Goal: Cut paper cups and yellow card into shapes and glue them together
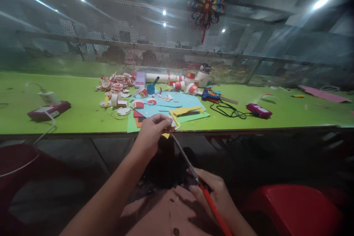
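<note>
My left hand (152, 131) is closed in a pinch at the table's front edge. Between its fingertips is a small piece of paper (166, 135), with yellow showing below the fingers. My right hand (211, 190), lower and nearer my body, grips scissors with a red handle (212, 203), seen nearly edge-on. Their long metal blades (184, 153) point up and left, with the tips at the paper by my left fingers. Just beyond lie yellow paper strips (186, 111) on light blue sheets (168, 108); whether the blades touch the paper is too small to tell.
The green table (83, 121) holds a heap of red-and-white paper pieces (117, 82), paper cups (190, 77), a blue glue gun (210, 95) with a black cord, and purple power strips (259, 111) (49, 110). A red chair (301, 206) stands at right. A pinwheel (207, 5) hangs above.
</note>
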A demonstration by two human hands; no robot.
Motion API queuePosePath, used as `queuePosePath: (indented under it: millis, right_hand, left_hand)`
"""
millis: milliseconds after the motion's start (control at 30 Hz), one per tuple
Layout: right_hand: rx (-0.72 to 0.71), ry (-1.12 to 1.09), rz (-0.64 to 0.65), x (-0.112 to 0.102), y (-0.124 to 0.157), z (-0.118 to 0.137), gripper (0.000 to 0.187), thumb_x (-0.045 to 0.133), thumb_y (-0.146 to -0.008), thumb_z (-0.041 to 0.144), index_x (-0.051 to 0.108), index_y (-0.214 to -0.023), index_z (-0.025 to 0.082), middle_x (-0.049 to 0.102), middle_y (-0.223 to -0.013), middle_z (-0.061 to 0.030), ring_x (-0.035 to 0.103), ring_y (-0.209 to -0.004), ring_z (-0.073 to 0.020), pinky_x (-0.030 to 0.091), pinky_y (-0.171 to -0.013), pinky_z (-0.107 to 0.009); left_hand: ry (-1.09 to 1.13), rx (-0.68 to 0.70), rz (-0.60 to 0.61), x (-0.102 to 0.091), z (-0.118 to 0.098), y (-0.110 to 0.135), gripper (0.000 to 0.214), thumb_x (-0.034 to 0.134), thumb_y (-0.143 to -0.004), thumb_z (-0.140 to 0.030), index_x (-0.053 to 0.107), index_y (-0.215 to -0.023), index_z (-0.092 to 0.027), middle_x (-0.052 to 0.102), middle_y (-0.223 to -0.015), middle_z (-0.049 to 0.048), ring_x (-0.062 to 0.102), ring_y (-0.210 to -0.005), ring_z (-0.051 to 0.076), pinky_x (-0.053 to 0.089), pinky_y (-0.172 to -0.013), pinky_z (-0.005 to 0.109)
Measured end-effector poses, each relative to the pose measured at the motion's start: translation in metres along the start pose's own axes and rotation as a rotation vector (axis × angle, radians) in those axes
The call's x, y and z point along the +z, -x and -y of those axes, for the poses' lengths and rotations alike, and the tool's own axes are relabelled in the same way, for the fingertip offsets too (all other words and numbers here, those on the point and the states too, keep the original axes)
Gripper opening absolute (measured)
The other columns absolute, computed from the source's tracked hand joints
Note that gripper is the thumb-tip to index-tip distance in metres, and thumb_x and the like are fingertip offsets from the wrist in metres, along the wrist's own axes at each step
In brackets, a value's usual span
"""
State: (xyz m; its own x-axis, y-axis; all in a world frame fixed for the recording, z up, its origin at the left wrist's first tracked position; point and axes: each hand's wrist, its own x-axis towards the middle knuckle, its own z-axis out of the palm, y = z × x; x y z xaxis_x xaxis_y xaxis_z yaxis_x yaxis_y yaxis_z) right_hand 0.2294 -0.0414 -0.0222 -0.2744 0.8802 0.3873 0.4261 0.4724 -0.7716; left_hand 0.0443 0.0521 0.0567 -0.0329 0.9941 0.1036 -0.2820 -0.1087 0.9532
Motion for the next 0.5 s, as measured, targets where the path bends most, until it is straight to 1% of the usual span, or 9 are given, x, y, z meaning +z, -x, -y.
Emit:
queuePosePath:
  millis: [67,167,233,333,500]
  right_hand:
    - [0.028,-0.018,-0.040,0.000,0.000,-0.003,0.031,0.055,-0.083,0.037,0.067,-0.101,0.014,0.068,-0.084,-0.0073,0.061,-0.074,-0.0189,0.049,-0.064,-0.025]
    - [0.062,-0.014,-0.014,0.001,-0.001,-0.006,0.032,0.053,-0.085,0.037,0.066,-0.103,0.014,0.067,-0.086,-0.0079,0.062,-0.077,-0.0197,0.050,-0.063,-0.024]
    - [0.068,-0.006,-0.015,0.002,-0.003,-0.006,0.032,0.050,-0.087,0.037,0.066,-0.103,0.014,0.066,-0.087,-0.0078,0.062,-0.079,-0.0197,0.049,-0.065,-0.024]
    - [0.082,0.010,-0.041,0.005,-0.004,-0.004,0.031,0.047,-0.088,0.036,0.066,-0.102,0.014,0.066,-0.084,-0.0066,0.061,-0.075,-0.0181,0.048,-0.064,-0.024]
    - [0.072,0.002,-0.060,0.008,-0.005,-0.004,0.029,0.052,-0.086,0.035,0.066,-0.100,0.014,0.068,-0.084,-0.0062,0.062,-0.076,-0.0182,0.047,-0.067,-0.024]
  left_hand:
    - [0.007,-0.004,0.001,0.000,-0.001,0.003,0.016,0.071,-0.065,-0.026,0.060,-0.061,-0.014,0.059,-0.057,-0.0007,0.056,-0.058,0.011,0.042,-0.060,0.022]
    - [0.046,-0.006,-0.011,0.003,0.000,0.006,0.015,0.071,-0.066,-0.028,0.063,-0.065,-0.015,0.061,-0.062,-0.0004,0.057,-0.062,0.011,0.042,-0.060,0.021]
    - [0.109,-0.021,-0.024,0.005,0.002,0.008,0.015,0.073,-0.064,-0.027,0.064,-0.067,-0.015,0.061,-0.065,-0.0003,0.058,-0.065,0.011,0.043,-0.061,0.022]
    - [0.198,-0.043,-0.034,0.009,0.004,0.010,0.016,0.075,-0.062,-0.026,0.065,-0.067,-0.015,0.062,-0.069,0.0003,0.058,-0.068,0.012,0.045,-0.061,0.022]
    - [0.252,-0.048,-0.064,0.015,0.007,0.011,0.016,0.076,-0.061,-0.024,0.066,-0.068,-0.013,0.061,-0.070,0.0006,0.056,-0.068,0.011,0.046,-0.062,0.022]
